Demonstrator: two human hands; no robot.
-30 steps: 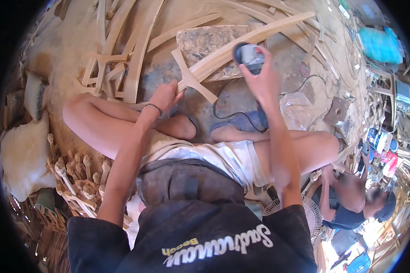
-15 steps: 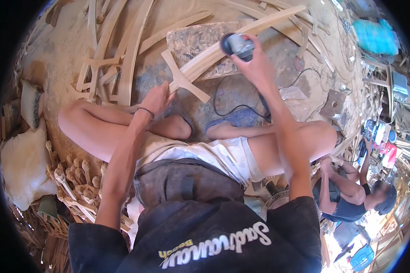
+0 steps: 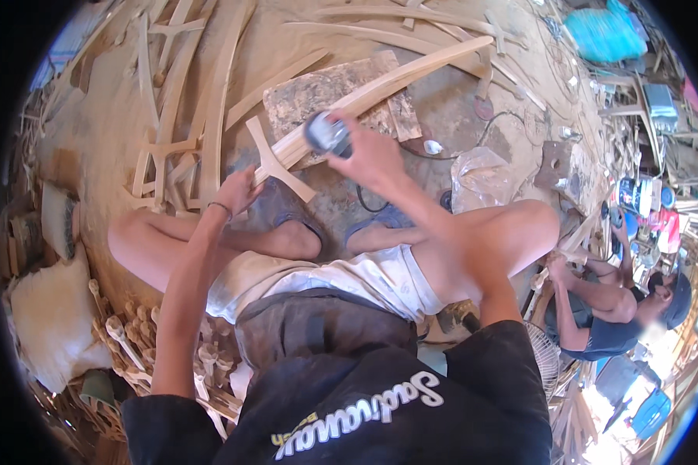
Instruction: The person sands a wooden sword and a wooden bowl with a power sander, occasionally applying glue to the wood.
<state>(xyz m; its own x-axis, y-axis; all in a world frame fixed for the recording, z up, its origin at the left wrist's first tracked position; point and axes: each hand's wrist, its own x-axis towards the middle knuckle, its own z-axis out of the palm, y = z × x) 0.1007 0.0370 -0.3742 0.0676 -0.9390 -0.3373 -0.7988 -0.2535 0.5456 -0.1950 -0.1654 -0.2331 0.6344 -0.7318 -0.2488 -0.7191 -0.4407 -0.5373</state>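
Note:
A curved wooden sword (image 3: 411, 74) slants from my left hand up to the far right, its wide blade lying across a worn wooden block (image 3: 298, 97). My left hand (image 3: 240, 188) is closed round its handle, just below the pale crossguard (image 3: 265, 151). In my right hand (image 3: 372, 159) is a round-headed power sander (image 3: 326, 134), gripped from its right side. The sander's disc is at the blade, a short way beyond the crossguard; whether it touches the wood is hard to tell.
Several long wooden pieces (image 3: 229, 85) lie on the floor at the far left. A clear plastic bag (image 3: 479, 177) is near my right knee, with a dark cable (image 3: 364, 200) by my feet. Carved sticks (image 3: 136, 333) are piled at left. Another person (image 3: 605, 310) sits at right.
My right hand has drawn the sander down the blade toward the crossguard. The left hand keeps its hold on the handle. The whole view has shifted a little.

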